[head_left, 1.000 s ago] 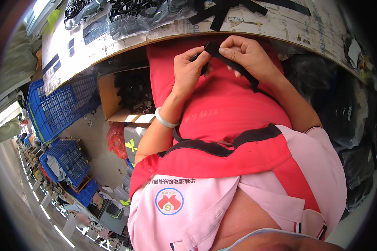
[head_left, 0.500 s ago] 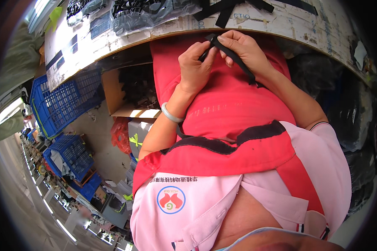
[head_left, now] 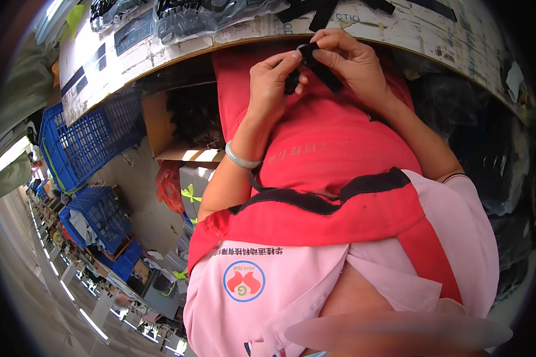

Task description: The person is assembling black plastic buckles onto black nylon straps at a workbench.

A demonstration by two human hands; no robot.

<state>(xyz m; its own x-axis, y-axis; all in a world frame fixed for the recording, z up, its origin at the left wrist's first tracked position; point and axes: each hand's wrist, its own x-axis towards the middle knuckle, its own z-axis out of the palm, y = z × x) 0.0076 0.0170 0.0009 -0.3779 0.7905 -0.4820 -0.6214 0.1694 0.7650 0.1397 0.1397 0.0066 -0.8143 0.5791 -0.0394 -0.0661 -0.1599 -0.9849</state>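
Just in front of the table's near edge, both hands are on a black strap [head_left: 323,72], above the red apron. My left hand [head_left: 272,82] pinches one end of it between thumb and forefinger. A small dark piece, perhaps a buckle, shows under that hand's fingers, partly hidden. My right hand [head_left: 350,59] grips the strap's upper edge with thumb and fingers, and a length of it hangs down toward the apron. More black straps [head_left: 315,12] lie on the tabletop just beyond the hands.
The worn table [head_left: 232,52] curves across the front. Clear plastic bags [head_left: 214,21] of dark parts lie on it. Below left are an open cardboard box [head_left: 156,128], blue crates [head_left: 80,143] and a red bag [head_left: 170,184]. Dark plastic bags [head_left: 488,160] stand at the right.
My right hand has shifted slightly up and away, its fingers now at the strap's top. The hanging part of the strap looks shorter. My left hand has turned, showing the dark piece under it.
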